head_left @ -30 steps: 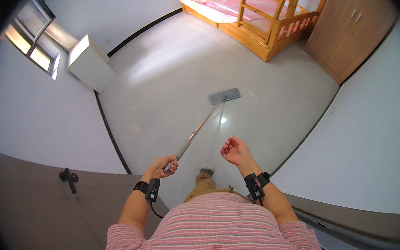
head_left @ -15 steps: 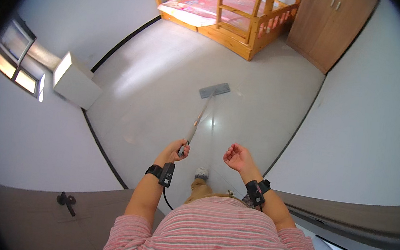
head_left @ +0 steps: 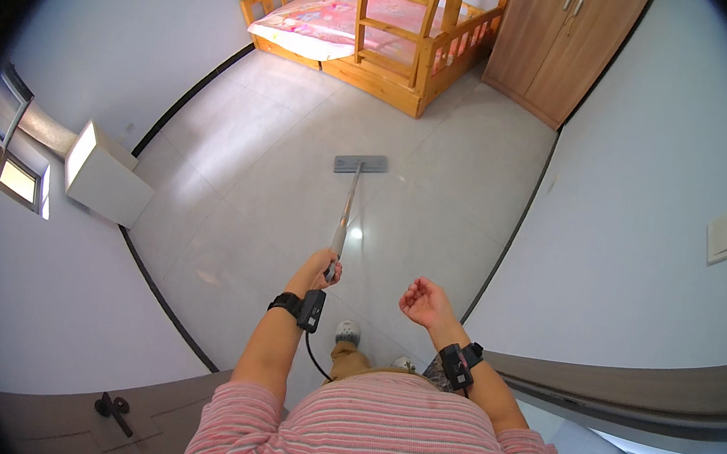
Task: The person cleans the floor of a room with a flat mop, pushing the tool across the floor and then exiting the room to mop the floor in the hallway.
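My left hand is closed round the grip of a flat mop, ahead of my body. From there the mop's pole slants away to a grey rectangular head, which lies flat on the floor. My right hand hangs in the air to the right of the pole, apart from it. Its fingers are curled in, and nothing shows in them. Both wrists carry a black strap with a small box.
The pale tiled floor reaches a wooden bed with a ladder and a wardrobe at the far end. A white box-shaped cabinet stands by the left wall. Nearer left is a door with a dark handle.
The mop head has shifted left relative to the view and turned squarer to me. The room has moved left and the bed slightly down in view. Both hands keep their shape.
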Demonstrator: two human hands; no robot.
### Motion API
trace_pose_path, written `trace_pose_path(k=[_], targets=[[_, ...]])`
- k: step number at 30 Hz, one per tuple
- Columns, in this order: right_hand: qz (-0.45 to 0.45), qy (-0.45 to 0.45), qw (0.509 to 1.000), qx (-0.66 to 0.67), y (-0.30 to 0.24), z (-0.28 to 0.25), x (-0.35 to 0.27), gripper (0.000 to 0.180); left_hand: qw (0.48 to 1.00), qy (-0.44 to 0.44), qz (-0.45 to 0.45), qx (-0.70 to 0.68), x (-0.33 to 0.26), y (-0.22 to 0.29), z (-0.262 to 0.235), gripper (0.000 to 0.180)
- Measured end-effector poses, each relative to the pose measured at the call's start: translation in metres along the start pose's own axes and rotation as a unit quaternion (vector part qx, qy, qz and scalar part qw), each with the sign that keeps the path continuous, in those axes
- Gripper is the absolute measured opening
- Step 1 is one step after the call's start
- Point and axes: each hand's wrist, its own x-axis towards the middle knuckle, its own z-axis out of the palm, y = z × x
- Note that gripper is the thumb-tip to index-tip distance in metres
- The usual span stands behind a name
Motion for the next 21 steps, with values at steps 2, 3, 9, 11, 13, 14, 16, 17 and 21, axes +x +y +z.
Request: trace_pose_path(k=[2, 3, 9, 11, 13, 14, 16, 17, 21], targets=[[-0.001, -0.023, 1.0, -0.015, -0.004, 0.002, 0.002, 0.012, 1.0, -0.001, 0.01, 0.025, -0.016, -0.011, -0.008, 0.003], [0.006, -0.02, 1.0, -0.013, -0.004, 0.003, 0.003, 0.012, 0.999, 0.008, 0.024, 0.047, -0.027, -0.016, -0.01, 0.003], [0.072, -0.037, 0.996, -0.042, 0.005, 0.012, 0.007, 0.011, 0.99, 0.045, 0.029, 0.133, -0.093, -0.03, -0.017, 0.004], [0.078, -0.025, 0.995, -0.054, 0.007, 0.016, 0.008, 0.008, 0.986, 0.049, 0.025, 0.155, -0.111, -0.033, -0.02, 0.004], [0.091, -0.027, 0.994, -0.059, 0.006, 0.017, 0.006, 0.008, 0.976, 0.053, 0.017, 0.212, -0.124, -0.035, -0.022, 0.007], [0.096, -0.031, 0.993, -0.062, 0.007, 0.018, 0.005, 0.008, 0.976, 0.058, 0.017, 0.209, -0.128, -0.036, -0.022, 0.007], [0.101, -0.025, 0.993, -0.062, 0.007, 0.018, 0.003, 0.008, 0.974, 0.045, 0.017, 0.223, -0.129, -0.037, -0.018, 0.01], [0.102, -0.02, 0.993, -0.062, 0.008, 0.018, 0.003, 0.008, 0.974, 0.047, 0.017, 0.222, -0.127, -0.037, -0.018, 0.01], [0.095, -0.013, 0.994, -0.047, 0.01, 0.013, 0.006, 0.008, 0.97, 0.027, 0.035, 0.239, -0.108, -0.028, -0.006, 0.009]])
